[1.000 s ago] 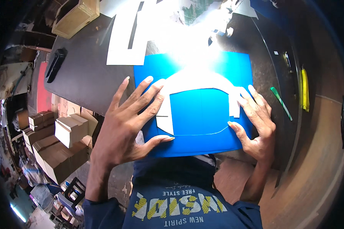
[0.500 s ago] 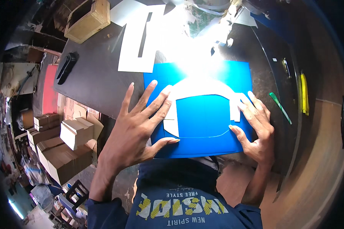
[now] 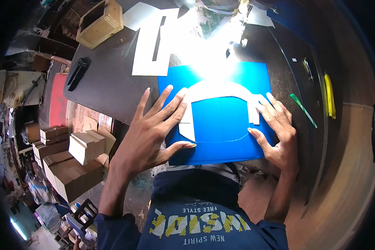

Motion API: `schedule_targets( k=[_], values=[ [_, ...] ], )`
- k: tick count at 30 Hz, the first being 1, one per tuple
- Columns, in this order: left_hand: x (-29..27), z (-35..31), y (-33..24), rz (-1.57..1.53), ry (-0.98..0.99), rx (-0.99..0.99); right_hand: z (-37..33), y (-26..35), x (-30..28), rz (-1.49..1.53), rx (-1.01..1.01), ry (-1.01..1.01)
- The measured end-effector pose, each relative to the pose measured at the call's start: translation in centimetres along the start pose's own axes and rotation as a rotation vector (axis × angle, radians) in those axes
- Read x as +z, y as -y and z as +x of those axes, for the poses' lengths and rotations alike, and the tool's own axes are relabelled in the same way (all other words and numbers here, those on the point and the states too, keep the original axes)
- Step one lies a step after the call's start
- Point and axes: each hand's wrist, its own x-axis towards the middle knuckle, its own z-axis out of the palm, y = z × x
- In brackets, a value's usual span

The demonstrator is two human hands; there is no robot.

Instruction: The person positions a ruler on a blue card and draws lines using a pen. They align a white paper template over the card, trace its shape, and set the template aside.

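Note:
A blue sheet (image 3: pixel 221 121) with faint grid lines lies on the dark table, its lower edge close to my body. On it rests a white arch-shaped cutout (image 3: pixel 187 127), its top washed out by bright glare. My left hand (image 3: pixel 156 129), fingers spread, presses fingertips on the arch's left leg, with the thumb on the blue sheet. My right hand (image 3: pixel 281 133) lies over the right leg with its fingers extended and thumb resting on the blue sheet. A thin pale curved line (image 3: pixel 221 141) runs across the blue between the two thumbs.
White sheet with a slot (image 3: pixel 148 62) lies beyond the blue sheet. A black stapler-like tool (image 3: pixel 78 73) and wooden box (image 3: pixel 100 25) are at left. Green pen-like tool (image 3: pixel 303 110) and yellow-handled tool (image 3: pixel 329 96) lie right. Cardboard boxes (image 3: pixel 73 173) are stacked beyond the table's left edge.
The whole view has shifted slightly, with the blue sheet appearing a little higher. Both hands keep nearly the same places on the white cutout and blue sheet.

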Motion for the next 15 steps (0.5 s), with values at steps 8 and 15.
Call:
schedule_targets(
  k=[8, 15],
  values=[
    [0.77, -0.35, -0.10, -0.031, -0.004, 0.006, -0.20, -0.05, 0.25, -0.008, -0.001, -0.003],
    [0.56, -0.34, -0.24, -0.006, 0.014, -0.023, -0.24, -0.09, 0.25, -0.010, 0.008, 0.010]
  ],
)
